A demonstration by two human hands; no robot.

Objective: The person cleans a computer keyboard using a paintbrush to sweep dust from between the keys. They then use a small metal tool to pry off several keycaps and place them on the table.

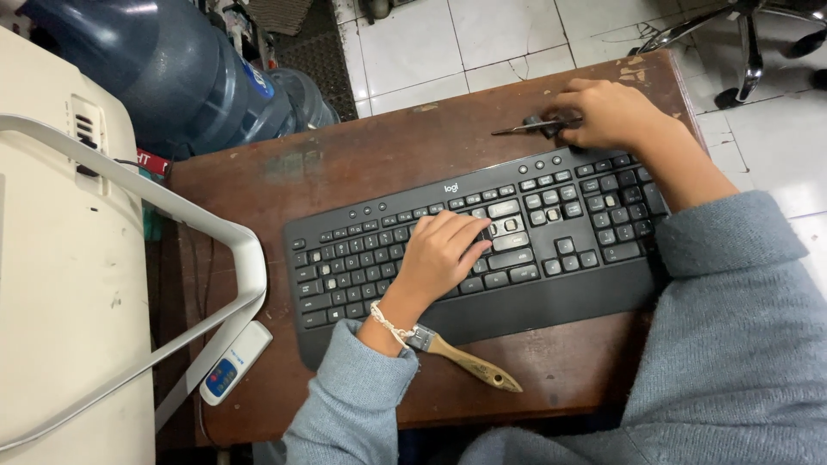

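Starting nearest the wearer: two grey sleeves enter from the bottom edge, and a paintbrush (469,362) with a wooden handle lies on the brown table (362,164) just in front of the keyboard's front edge, its metal collar tucked beside the left wrist, which wears a pale corded bracelet.

The black keyboard (482,250) sits across the middle of the table, slightly angled. Several key caps around its centre-right block are missing — pale sockets show there.

The left hand (439,254) rests on the keyboard near its middle, palm down, fingers loosely curled and their tips on the keys beside the bare sockets. It grips nothing that can be seen.

Farther out, the right hand (607,112) lies at the table's far right corner, just beyond the keyboard's top edge. Its fingers are closed over the dark handle of a slim tool (525,129) whose metal shaft points left along the tabletop — whether the tool is lifted or lying flat cannot be told.

To the left, a white appliance (60,258) with a curved white bar fills the edge of view; a small white remote (234,362) with blue buttons lies at the table's near-left corner. Beyond the table stand blue water jugs (172,69), a white tiled floor (482,43) and a chair base (741,43).
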